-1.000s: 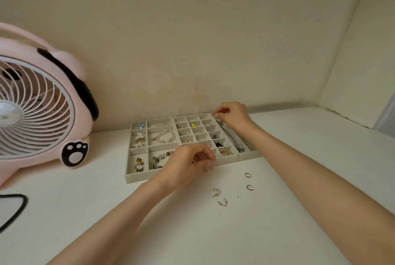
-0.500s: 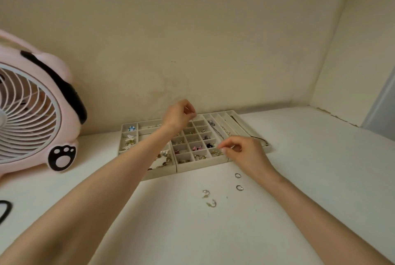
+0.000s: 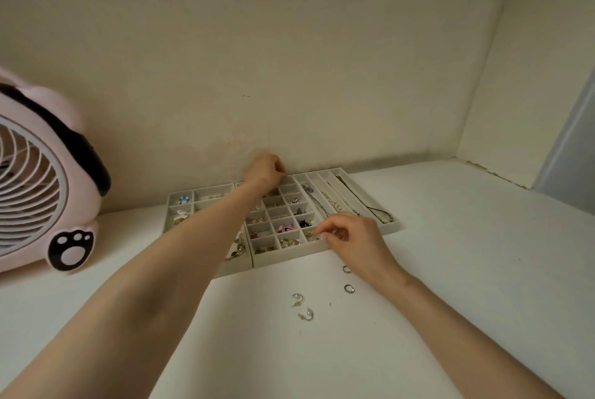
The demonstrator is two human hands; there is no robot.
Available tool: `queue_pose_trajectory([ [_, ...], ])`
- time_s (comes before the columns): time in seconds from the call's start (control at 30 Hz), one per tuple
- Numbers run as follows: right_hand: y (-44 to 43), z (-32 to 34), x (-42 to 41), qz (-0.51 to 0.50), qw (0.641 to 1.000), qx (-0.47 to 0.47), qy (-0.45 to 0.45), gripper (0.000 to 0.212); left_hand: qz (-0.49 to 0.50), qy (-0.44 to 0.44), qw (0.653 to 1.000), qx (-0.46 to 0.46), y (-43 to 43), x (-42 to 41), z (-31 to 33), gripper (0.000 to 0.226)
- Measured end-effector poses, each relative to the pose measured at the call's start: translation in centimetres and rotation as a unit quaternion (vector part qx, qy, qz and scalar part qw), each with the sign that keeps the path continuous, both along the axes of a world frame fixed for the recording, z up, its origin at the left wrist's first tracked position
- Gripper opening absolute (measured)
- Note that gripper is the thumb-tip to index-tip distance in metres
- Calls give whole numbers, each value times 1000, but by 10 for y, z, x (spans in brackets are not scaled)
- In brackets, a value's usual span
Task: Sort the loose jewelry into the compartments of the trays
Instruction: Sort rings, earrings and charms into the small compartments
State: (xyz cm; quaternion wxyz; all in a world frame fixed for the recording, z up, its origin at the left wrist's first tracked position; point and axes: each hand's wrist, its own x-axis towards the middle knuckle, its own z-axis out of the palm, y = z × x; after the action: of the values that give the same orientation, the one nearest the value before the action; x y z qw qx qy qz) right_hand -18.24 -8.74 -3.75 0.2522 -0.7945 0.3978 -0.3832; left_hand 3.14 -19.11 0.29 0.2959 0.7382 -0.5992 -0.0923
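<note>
My right hand [image 3: 354,237] pinches a small gold piece [image 3: 314,233] over the grid tray's [image 3: 289,255] front-right compartment. My left hand [image 3: 264,171] curls at its far edge; what that grip holds, I can't tell. Loose pieces [image 3: 348,288] lie on the counter [image 3: 450,270], pink fan [image 3: 42,179] far left.

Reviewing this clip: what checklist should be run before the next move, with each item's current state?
1. Left hand emptied over the grid tray's far row: cannot tell, fingers curled.
2. Right hand done at the near right compartment: cannot tell, fingertips pinched there.
3. Table free of loose jewelry: not ok; two rings and two hook earrings lie there.
4. Rings reachable: ok, beside the right wrist, unobstructed.
5. Necklace tray and grid tray flat, side by side: ok.
</note>
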Motion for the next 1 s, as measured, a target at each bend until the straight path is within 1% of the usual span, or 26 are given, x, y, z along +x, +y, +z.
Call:
queue_pose_trajectory([
  [0.23,0,10,-11,-23,999,13,-24,19,-39,4,997,-62,30,0,3,11],
  [0.33,0,15,-17,-37,999,27,-7,18,-65,22,994,-88,53,-11,-2,10],
  [0.4,1,20,-23,-34,998,36,44,18,-88,33,991,-99,72,-22,-6,10],
  [0.47,4,24,-29,-14,992,51,114,13,-115,38,987,-105,90,-35,-10,10],
  [0.53,7,26,-35,5,983,67,170,7,-144,29,983,-112,107,-47,-14,11],
  [0.6,9,27,-37,11,976,77,203,9,-169,9,979,-115,123,-59,-16,11],
  [0.7,10,25,-36,13,972,75,220,13,-203,-3,974,-98,143,-71,-16,9],
  [0.8,9,23,-35,11,971,75,226,15,-243,-17,968,-56,157,-78,-19,14],
  [0.9,7,21,-35,8,973,85,214,16,-289,-60,955,-33,166,-86,-24,16],
  [1.0,6,20,-36,0,975,98,202,24,-305,-119,945,-24,169,-95,-30,24],
])
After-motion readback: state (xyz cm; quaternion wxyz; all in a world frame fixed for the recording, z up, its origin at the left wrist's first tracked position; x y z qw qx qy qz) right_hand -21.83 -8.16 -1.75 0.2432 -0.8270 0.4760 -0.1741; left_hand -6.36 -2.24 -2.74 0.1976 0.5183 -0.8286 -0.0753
